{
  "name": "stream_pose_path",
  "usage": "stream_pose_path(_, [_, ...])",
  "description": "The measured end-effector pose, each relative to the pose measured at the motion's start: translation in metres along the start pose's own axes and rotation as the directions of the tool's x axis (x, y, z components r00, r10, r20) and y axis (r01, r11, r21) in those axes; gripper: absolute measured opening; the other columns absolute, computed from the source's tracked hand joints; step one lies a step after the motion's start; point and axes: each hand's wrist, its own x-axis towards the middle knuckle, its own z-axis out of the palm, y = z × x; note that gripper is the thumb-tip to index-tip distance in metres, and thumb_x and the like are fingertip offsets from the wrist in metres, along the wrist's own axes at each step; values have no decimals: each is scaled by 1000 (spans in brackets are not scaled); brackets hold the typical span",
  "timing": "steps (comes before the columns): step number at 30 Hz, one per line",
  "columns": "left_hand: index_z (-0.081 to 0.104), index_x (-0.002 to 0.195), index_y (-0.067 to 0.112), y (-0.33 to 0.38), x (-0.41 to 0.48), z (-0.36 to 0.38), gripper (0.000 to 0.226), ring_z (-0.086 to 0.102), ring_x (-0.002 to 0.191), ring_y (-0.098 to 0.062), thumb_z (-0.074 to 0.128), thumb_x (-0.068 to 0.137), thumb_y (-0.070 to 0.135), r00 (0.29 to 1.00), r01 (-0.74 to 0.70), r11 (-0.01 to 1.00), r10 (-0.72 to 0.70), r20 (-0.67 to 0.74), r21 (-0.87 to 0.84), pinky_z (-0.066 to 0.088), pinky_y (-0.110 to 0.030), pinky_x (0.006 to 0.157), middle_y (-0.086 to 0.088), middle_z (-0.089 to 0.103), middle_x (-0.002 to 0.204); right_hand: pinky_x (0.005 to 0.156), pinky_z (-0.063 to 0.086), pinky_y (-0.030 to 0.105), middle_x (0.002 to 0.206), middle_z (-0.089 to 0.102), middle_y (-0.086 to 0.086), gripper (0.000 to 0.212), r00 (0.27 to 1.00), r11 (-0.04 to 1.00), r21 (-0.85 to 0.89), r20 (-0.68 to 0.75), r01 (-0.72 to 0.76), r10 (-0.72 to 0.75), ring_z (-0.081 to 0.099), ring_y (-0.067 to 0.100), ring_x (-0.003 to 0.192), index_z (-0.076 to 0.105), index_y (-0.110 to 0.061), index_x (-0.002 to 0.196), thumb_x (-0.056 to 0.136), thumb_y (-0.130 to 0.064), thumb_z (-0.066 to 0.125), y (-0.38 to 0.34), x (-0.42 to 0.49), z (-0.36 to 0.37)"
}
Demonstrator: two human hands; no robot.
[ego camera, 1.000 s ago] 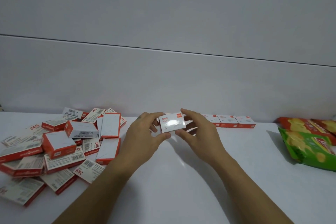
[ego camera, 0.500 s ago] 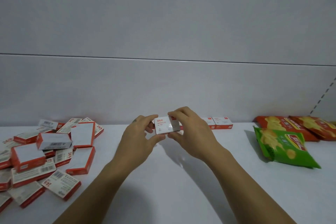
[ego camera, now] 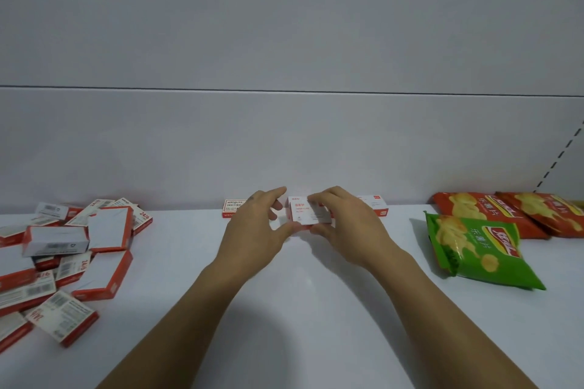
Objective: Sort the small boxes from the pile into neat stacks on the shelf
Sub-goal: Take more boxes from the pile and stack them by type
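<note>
Nearest on the white shelf (ego camera: 309,309), the pile of boxes (ego camera: 63,262) lies jumbled at the left; several red-and-white cartons show barcodes and "24/6". At the right lies a green chip bag (ego camera: 477,249) with Chinese lettering, and behind it two red chip bags (ego camera: 505,211).

Farther in, both hands meet at a small white box (ego camera: 305,215) with red print too blurred to read. The left hand (ego camera: 252,230) is partly open, thumb at the box's lower edge, fingers lifted. The right hand (ego camera: 344,224) is curled around it, gripping top and bottom.

Against the back wall, a box (ego camera: 232,208) marked "24/6" sits left of the hands and another box (ego camera: 376,204) peeks out to the right.

Compared with half a second ago, the held box has moved lower and closer to the back row.
</note>
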Motion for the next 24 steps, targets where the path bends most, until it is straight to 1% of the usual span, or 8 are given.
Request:
stream_pose_path(2, [48, 131, 32, 0, -6, 5, 60, 55, 87, -5, 75, 78, 35, 1000, 16, 1000, -16, -14, 15, 48, -22, 78, 12, 57, 110, 87, 41, 25, 128, 53, -10, 49, 998, 999, 13, 40, -46, 46, 52, 13, 114, 55, -25, 128, 83, -30, 70, 11, -5, 8])
stream_pose_path(4, [47, 130, 35, -2, -14, 7, 58, 54, 89, -6, 73, 79, 36, 1000, 7, 998, -9, 23, 69, 46, -20, 79, 14, 56, 112, 93, 42, 27, 129, 56, -8, 46, 996, 997, 20, 66, -68, 67, 52, 15, 117, 57, -24, 127, 83, -27, 70, 15, -7, 15])
stream_pose_path(6, [46, 129, 37, -7, -20, 5, 56, 54, 91, -5, 72, 80, 38, 999, -12, 994, 7, 52, 104, 46, -20, 81, 16, 55, 112, 95, 41, 27, 129, 57, -8, 43, 994, 995, 40, 67, -90, 87, 52, 16, 117, 59, -23, 125, 84, -25, 69, 14, -7, 19])
stream_pose_path(10, [49, 127, 35, -12, -23, 0, 51, 54, 93, -4, 70, 81, 38, 997, 2, 991, -12, 78, 131, 49, -23, 85, 17, 56, 111, 91, 42, 25, 125, 58, -10, 34, 996, 996, 21, 24, -84, 83, 55, 14, 113, 64, -23, 120, 86, -28, 65, 10, -4, 27])
stream_pose_path(13, [47, 128, 36, -10, -23, 3, 50, 53, 94, -3, 67, 83, 40, 993, -15, 989, -2, 117, 148, 49, -23, 88, 17, 54, 113, 88, 43, 25, 123, 56, -9, 34, 996, 996, -5, 2, -90, 90, 55, 14, 109, 63, -23, 122, 88, -32, 62, 9, -1, 30])
stream_pose_path(16, [44, 131, 37, -9, -23, 6, 49, 51, 98, -3, 63, 86, 43, 984, -33, 980, -3, 179, 198, 47, -24, 92, 16, 52, 119, 85, 44, 26, 119, 55, -7, 33, 994, 994, -13, -14, -105, 105, 57, 17, 104, 64, -24, 121, 89, -32, 62, 8, 2, 31])
stream_pose_path(21, [44, 131, 37, -14, -19, 5, 48, 51, 102, -2, 60, 86, 46, 982, -34, 966, -16, 189, 256, 46, -23, 92, 16, 53, 123, 81, 44, 27, 118, 53, -8, 34, 993, 992, -45, -16, -116, 116, 57, 17, 101, 63, -29, 121, 88, -39, 61, 9, 5, 32])
stream_pose_path(24, [44, 132, 35, -14, -19, 7, 48, 51, 108, -4, 58, 87, 46, 979, -56, 957, -2, 203, 283, 44, -23, 94, 15, 52, 125, 80, 43, 27, 118, 53, -8, 35, 993, 991, -65, -18, -118, 117, 57, 17, 101, 63, -29, 121, 88, -40, 61, 8, 5, 33])
